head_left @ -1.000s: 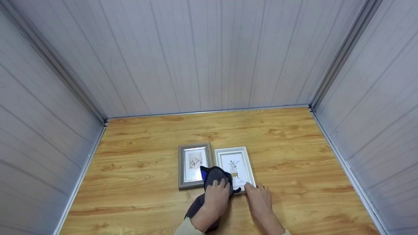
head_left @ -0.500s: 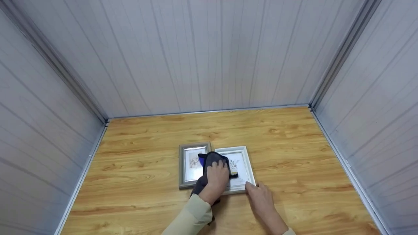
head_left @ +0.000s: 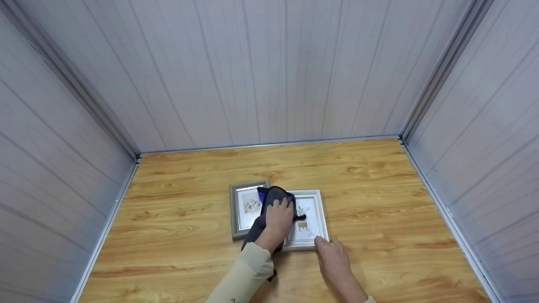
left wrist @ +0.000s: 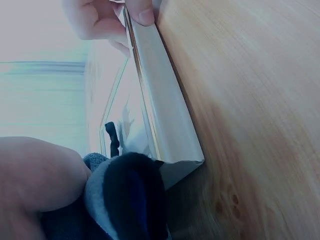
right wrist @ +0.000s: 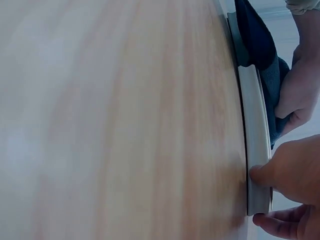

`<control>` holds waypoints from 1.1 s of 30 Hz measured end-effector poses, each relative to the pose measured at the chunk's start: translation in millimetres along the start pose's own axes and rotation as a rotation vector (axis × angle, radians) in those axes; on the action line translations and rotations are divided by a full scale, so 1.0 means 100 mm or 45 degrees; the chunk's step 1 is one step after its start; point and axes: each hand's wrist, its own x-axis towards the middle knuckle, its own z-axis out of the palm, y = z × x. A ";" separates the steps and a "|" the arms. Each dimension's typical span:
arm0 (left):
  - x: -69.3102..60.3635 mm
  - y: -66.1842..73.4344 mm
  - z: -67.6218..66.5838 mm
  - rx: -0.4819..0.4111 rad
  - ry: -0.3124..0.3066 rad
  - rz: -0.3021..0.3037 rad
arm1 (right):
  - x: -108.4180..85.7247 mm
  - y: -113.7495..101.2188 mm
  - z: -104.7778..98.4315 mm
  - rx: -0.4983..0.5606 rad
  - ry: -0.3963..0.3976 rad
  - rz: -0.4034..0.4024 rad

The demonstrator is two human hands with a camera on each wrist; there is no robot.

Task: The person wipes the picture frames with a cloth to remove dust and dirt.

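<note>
A dark grey cloth (head_left: 273,194) with black edging and a blue side lies bunched under my left hand (head_left: 278,221). My left fingers are bent onto it and hold it on the left side of a white picture frame (head_left: 323,212). The frame lies face up, its print of a plant in a pot partly covered. My right hand (head_left: 335,259) pinches the frame's near right corner, with the thumb (right wrist: 262,174) on its side edge in the right wrist view. In the left wrist view, the cloth (left wrist: 132,195) hangs over the frame's near edge (left wrist: 170,110).
A grey-brown picture frame (head_left: 234,212) lies face up just left of the white one, partly covered by the cloth and left arm. The wood-grain tabletop (head_left: 181,202) is bounded by a pale back panel (head_left: 269,84) and side panels.
My left hand has moved away from me with the cloth, up the white frame. The grey-brown frame has shifted slightly. My right hand stays at the white frame's corner.
</note>
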 end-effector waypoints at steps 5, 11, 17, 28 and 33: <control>-0.18 0.05 -0.07 -0.043 -0.035 0.003 | -0.01 -0.01 0.01 0.002 0.068 -0.026; -0.61 0.21 -0.12 -0.043 -0.027 0.021 | -0.03 -0.05 0.03 -0.016 0.092 -0.010; -0.64 0.23 -0.14 -0.057 -0.069 -0.001 | 0.01 -0.06 0.02 -0.095 0.043 0.005; 0.06 0.16 -0.19 -0.049 -0.249 -0.160 | 0.03 -0.08 0.01 -0.111 0.013 0.026; 0.28 0.12 -0.23 -0.098 -0.283 -0.156 | 0.04 -0.06 -0.01 -0.117 0.015 0.020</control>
